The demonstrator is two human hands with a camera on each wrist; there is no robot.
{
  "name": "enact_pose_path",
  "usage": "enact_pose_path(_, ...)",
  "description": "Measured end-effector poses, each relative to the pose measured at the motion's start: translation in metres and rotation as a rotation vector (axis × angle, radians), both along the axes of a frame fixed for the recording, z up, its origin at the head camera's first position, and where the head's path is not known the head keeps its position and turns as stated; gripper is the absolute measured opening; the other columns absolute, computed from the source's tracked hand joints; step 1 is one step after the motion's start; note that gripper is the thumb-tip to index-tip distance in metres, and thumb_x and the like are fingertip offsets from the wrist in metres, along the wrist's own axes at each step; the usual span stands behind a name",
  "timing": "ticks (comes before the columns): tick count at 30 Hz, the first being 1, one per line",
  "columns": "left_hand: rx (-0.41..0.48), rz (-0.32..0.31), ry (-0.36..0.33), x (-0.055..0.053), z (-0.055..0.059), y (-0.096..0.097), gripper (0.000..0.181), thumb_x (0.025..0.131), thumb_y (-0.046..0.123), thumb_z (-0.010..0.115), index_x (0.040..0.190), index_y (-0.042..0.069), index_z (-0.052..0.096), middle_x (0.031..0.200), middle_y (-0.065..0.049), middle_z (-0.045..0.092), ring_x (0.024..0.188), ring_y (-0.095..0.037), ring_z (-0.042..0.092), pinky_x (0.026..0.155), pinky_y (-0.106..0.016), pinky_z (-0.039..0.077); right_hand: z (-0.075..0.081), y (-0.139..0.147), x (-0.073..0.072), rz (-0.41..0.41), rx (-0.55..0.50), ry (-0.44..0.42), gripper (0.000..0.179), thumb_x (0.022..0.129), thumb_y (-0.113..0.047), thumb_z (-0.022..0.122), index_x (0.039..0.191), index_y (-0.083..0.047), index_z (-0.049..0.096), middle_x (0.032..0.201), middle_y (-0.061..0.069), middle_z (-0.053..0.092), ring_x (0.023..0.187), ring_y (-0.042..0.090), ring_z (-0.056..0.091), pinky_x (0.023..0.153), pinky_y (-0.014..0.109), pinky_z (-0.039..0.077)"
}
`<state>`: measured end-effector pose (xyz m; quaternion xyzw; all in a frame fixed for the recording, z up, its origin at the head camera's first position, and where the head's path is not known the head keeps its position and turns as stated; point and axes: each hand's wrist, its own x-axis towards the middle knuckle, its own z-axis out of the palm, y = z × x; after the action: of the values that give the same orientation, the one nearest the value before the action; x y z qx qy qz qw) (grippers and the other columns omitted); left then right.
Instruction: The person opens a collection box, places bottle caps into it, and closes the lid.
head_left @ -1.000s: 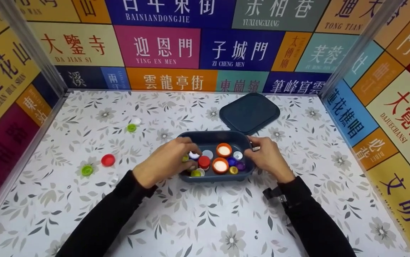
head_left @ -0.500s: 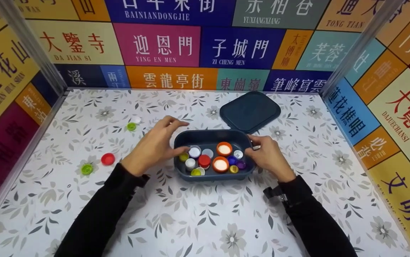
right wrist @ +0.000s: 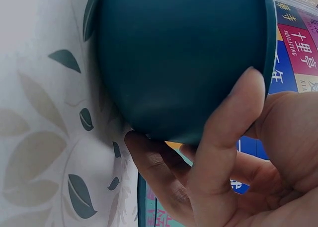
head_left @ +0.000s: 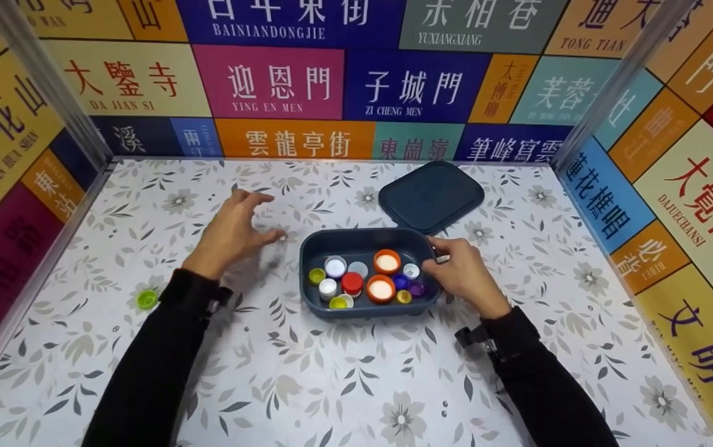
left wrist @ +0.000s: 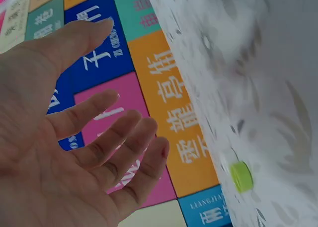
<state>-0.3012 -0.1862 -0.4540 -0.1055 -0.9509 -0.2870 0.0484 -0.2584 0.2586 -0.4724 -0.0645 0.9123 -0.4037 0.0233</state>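
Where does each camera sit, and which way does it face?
Head: worn there, looks forward and down at the dark blue box; left hand, right hand, black sleeves show.
Left wrist: worn there, faces the lettered wall; left hand shows.
Right wrist: worn there, faces the box's outside; right hand shows.
Head and right wrist share right hand and box.

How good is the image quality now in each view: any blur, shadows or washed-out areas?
Head view: brightly lit and mostly legible, with a soft shadow on the table beside the left hand; left wrist view: table pattern pale and soft, though the green cap is recognisable; right wrist view: upper-left corner washed out, box dark, shadow along its lower edge.
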Motion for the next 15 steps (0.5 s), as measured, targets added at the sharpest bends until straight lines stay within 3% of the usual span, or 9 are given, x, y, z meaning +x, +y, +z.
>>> enact_pose_path(7,-0.049,0.052,-0.035,-0.024,-0.01,-0.028,0.068,0.103,0.028,0.09,0.159,0.001,0.064,0.155,-0.037,0.057,0.143,-0.056,0.059,0.125,-0.069,0.053,0.0,0.0,0.0,-0.008,0.011,0.003,0.064,0.095,-0.008,0.075,0.159,-0.011,0.071,0.136,0.021,0.084,0.104,0.028,0.08,0.08,0.021,0.06)
enact_pose_path(15,-0.085,0.111,-0.16,-0.045,-0.019,-0.046,0.069,0.103,0.026,0.087,0.163,0.002,0.061,0.16,-0.042,0.05,0.149,-0.063,0.051,0.126,-0.076,0.049,0.001,0.0,0.001,0.0,-0.008,0.018,0.064,0.095,-0.008,0.076,0.159,-0.008,0.072,0.122,0.023,0.086,0.095,0.022,0.082,0.067,0.017,0.059)
